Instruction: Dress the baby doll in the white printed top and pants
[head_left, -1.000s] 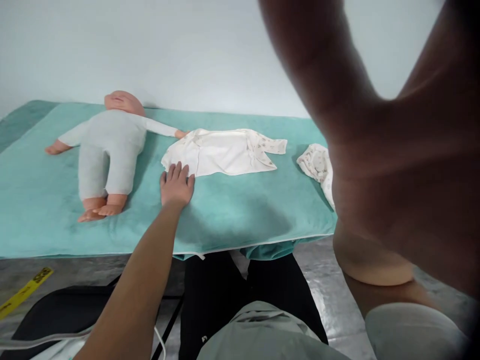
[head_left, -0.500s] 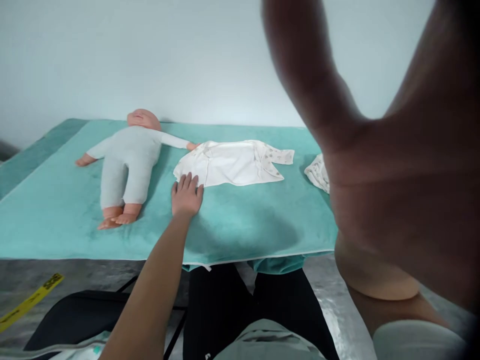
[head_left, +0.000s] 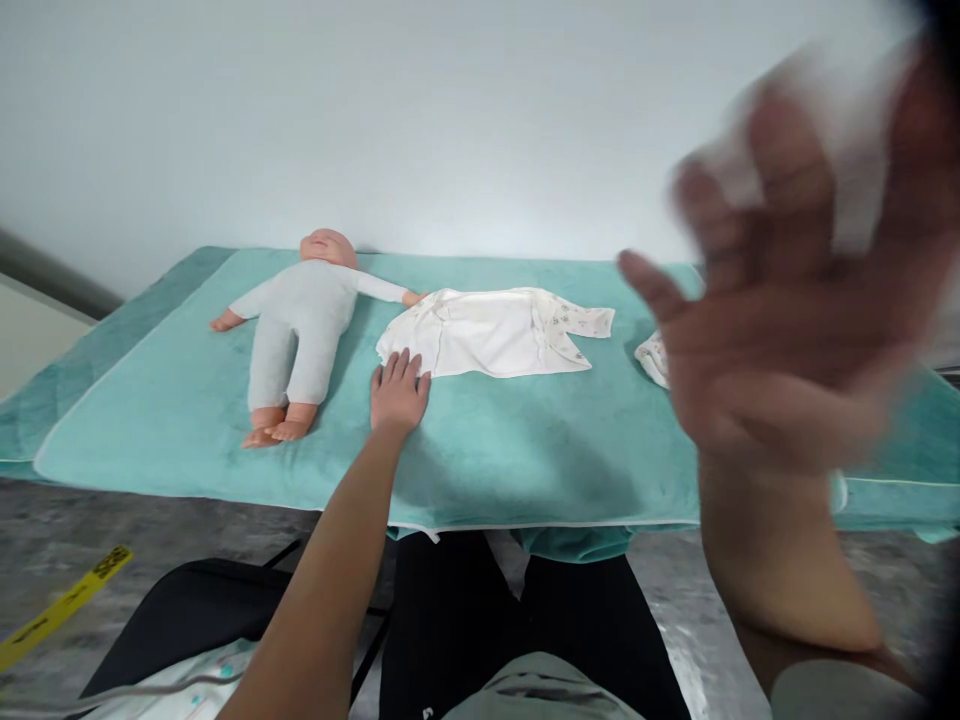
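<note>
My left hand (head_left: 400,392) lies flat at the lower left corner of a white baby shirt (head_left: 487,335), its fingertips touching the cloth. The shirt is spread out on the bed, with one printed sleeve stretched to the right. To its left a baby doll (head_left: 304,310) in a pale bodysuit lies on its back, one hand reaching the shirt's edge. My right hand (head_left: 787,290) is raised close to the camera, blurred, its fingers spread and holding nothing. Partly hidden behind it is a bunched piece of white printed cloth (head_left: 652,358).
A teal cover (head_left: 187,420) lies over the bed, which meets a pale wall (head_left: 450,120) at the back. Below on the left are a black chair (head_left: 202,600) with patterned white cloth on it and a yellow tape strip (head_left: 67,610) on the floor.
My right hand has drawn back from right in front of the camera, so its spread fingers show. The view has shifted slightly left. My left hand stays at the shirt's corner.
</note>
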